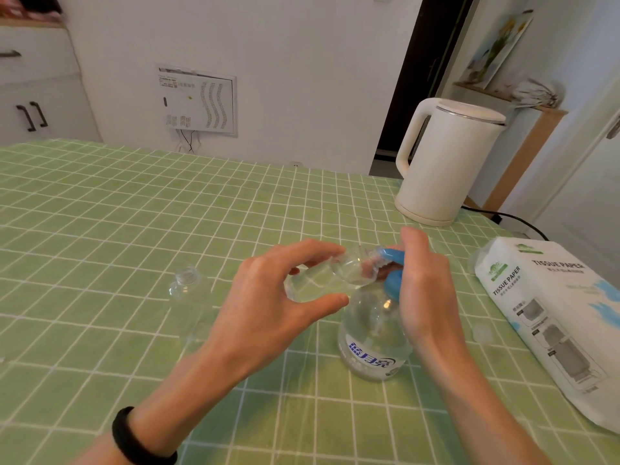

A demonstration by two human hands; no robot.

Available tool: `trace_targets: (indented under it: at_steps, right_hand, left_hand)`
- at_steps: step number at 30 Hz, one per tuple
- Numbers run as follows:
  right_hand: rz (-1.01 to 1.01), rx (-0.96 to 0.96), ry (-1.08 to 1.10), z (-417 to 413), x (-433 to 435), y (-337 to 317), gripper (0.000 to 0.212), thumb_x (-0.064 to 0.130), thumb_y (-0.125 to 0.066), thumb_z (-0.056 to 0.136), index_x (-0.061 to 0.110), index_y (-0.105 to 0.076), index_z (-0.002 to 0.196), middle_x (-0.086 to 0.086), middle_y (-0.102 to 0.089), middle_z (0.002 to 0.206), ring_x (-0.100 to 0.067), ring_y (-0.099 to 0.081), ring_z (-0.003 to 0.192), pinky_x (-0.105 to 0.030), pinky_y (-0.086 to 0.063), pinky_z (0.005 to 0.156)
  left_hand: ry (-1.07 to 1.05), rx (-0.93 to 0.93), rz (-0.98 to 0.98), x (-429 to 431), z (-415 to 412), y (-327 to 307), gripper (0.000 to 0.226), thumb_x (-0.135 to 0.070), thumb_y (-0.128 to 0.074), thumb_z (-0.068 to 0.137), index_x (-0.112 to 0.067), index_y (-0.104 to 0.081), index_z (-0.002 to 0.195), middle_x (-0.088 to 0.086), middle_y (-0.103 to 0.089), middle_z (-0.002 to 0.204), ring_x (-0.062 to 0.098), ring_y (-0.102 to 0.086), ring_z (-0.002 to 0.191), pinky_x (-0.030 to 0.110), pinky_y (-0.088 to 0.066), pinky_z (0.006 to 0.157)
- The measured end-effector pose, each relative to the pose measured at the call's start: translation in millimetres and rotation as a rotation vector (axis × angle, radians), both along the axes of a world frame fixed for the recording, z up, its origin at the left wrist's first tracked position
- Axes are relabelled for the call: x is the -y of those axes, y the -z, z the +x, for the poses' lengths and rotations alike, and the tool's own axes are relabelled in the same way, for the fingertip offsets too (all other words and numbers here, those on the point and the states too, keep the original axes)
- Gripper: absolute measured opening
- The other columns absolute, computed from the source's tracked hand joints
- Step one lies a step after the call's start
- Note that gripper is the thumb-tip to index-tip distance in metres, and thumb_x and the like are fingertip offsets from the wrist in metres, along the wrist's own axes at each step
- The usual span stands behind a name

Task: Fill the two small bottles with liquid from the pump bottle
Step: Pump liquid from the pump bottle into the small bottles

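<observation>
A clear pump bottle (370,344) with a blue pump head (392,263) and a blue-lettered label stands on the green checked tablecloth. My right hand (422,280) rests on the pump head, fingers over its top. My left hand (278,297) holds a small clear bottle (332,276) tilted on its side, its mouth right at the blue nozzle. A second small clear bottle (193,303), uncapped, stands upright on the cloth to the left, apart from both hands.
A white electric kettle (446,162) stands at the back right, its black cord trailing right. A pack of tissue paper (553,317) lies along the right edge. A small clear cap (482,332) sits beside the pack. The table (100,213) stretches left.
</observation>
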State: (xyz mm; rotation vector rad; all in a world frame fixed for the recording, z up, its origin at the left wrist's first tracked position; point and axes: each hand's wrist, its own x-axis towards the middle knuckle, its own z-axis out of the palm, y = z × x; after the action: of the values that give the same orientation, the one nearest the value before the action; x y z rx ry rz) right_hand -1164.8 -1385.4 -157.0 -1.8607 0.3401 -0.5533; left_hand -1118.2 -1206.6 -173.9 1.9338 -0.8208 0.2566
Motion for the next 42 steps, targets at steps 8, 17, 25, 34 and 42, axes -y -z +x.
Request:
trace_targets:
  at_steps: [8, 17, 25, 34, 42]
  right_hand:
    - [0.054, 0.084, -0.022, -13.4, -0.6, 16.4, 0.072, 0.071, -0.031, 0.092, 0.014, -0.063, 0.063, -0.021, -0.069, 0.072, -0.047, -0.056, 0.068, -0.049, -0.048, 0.062]
    - [0.024, 0.171, -0.065, -8.6, 4.9, 20.3, 0.05, 0.038, -0.036, 0.096, 0.011, -0.055, 0.058, 0.001, -0.067, 0.061, -0.004, -0.057, 0.055, -0.015, -0.046, 0.055]
    - [-0.014, 0.171, -0.016, -8.9, 3.3, 23.1, 0.067, 0.055, -0.027, 0.106, 0.019, -0.052, 0.056, 0.006, -0.073, 0.067, -0.005, -0.055, 0.055, -0.013, -0.043, 0.054]
    - [-0.001, 0.22, -0.067, -9.8, 2.2, 17.0, 0.052, 0.031, -0.034, 0.098, 0.019, -0.055, 0.052, -0.002, -0.059, 0.055, -0.004, -0.048, 0.051, -0.013, -0.041, 0.052]
    - [0.009, 0.189, -0.027, -9.7, -0.4, 19.1, 0.068, 0.062, -0.027, 0.102, 0.022, -0.051, 0.053, 0.002, -0.068, 0.059, -0.028, -0.051, 0.055, -0.021, -0.044, 0.053]
  left_hand:
    - [0.007, -0.006, -0.006, 0.4, 0.0, -0.2, 0.049, -0.035, -0.089, 0.076, -0.035, -0.072, 0.122, -0.025, -0.074, 0.111, 0.0, -0.067, 0.105, 0.021, -0.051, 0.089]
    - [0.001, -0.006, 0.01, -0.2, 0.2, 1.7, 0.049, -0.033, -0.089, 0.076, -0.033, -0.073, 0.122, -0.024, -0.074, 0.111, 0.002, -0.068, 0.105, 0.025, -0.052, 0.089]
    - [0.009, 0.007, -0.017, 0.6, -0.6, 0.9, 0.049, -0.034, -0.088, 0.076, -0.034, -0.072, 0.121, -0.026, -0.074, 0.111, 0.0, -0.068, 0.107, 0.021, -0.052, 0.088]
    - [-0.004, -0.012, -0.004, 1.0, 0.1, 4.4, 0.048, -0.03, -0.09, 0.075, -0.034, -0.073, 0.12, -0.023, -0.075, 0.11, 0.006, -0.069, 0.107, 0.032, -0.054, 0.09]
    - [0.018, -0.002, -0.035, 1.1, -2.0, 1.7, 0.048, -0.032, -0.088, 0.076, -0.034, -0.072, 0.121, -0.024, -0.075, 0.11, 0.006, -0.069, 0.107, 0.025, -0.053, 0.088]
